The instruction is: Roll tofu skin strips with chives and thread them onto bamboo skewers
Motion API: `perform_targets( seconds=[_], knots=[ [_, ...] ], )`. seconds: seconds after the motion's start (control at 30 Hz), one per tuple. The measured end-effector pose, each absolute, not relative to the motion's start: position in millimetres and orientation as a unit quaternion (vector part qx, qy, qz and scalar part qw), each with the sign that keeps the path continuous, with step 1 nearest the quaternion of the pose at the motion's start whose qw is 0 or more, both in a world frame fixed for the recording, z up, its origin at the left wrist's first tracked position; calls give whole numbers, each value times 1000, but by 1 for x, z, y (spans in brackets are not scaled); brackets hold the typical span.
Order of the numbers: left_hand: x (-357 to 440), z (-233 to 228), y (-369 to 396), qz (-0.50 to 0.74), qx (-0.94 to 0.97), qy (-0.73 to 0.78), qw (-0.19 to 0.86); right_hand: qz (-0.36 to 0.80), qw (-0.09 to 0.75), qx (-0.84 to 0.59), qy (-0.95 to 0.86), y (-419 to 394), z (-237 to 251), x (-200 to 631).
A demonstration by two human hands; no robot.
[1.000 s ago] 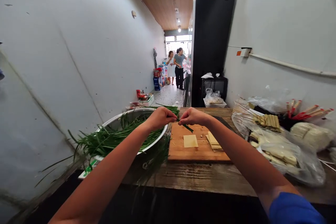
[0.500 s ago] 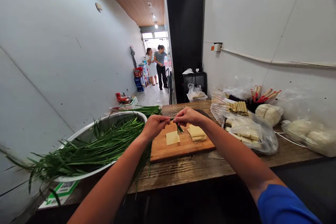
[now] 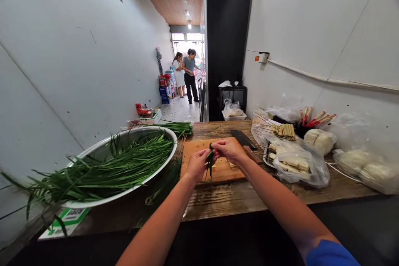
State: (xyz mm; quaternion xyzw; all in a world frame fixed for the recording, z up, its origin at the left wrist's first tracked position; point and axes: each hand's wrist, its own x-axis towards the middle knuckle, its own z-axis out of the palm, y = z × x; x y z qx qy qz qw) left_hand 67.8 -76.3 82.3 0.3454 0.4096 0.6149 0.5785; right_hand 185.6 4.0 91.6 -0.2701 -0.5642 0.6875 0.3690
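Over the wooden cutting board, a small folded bunch of chives is pinched between my two hands. My left hand is closed on it from the left, fingertips together. From the right, my right hand grips its upper end. The loose green ends hang down below the fingers. Square pale yellow tofu sheets lie on the board, mostly hidden behind my hands and right forearm. A large white basin heaped with long chives stands to the left.
A cleaver lies behind my right forearm. On the right are a tray of bagged skewered pieces, bundled skewers and plastic bags. More chives lie beyond the basin. Two people stand near the far doorway.
My hands have come nearer and lower, closer together, with the chives now upright between them. They now cover most of the tofu sheets. The cleaver has come into clearer view.
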Motion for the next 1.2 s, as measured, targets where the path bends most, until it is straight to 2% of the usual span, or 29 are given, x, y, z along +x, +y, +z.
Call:
perform_targets(
  seconds=[0.2,0.4,0.47,0.57,0.67,0.83,0.97,1.07,1.2],
  knots=[
    [57,95,-84,552,366,454,596,679,405,-293,-538,-4,82,181],
    [46,99,-84,536,476,515,470,667,398,-280,-565,-10,76,185],
    [36,105,-84,499,491,531,477,579,403,-268,-657,-10,80,193],
    [22,121,-87,428,520,542,502,316,410,-196,-833,-14,92,201],
    [14,136,-88,370,550,547,511,77,363,-105,-923,-21,102,198],
    [11,151,-72,295,578,576,497,-134,277,-129,-943,-28,107,189],
    [9,136,-45,302,619,602,405,-126,237,-202,-942,-11,93,188],
    [7,101,-36,343,655,608,290,-36,230,-221,-947,8,68,186],
    [5,46,-41,402,676,568,242,25,216,-211,-953,21,30,184]
  ],
)
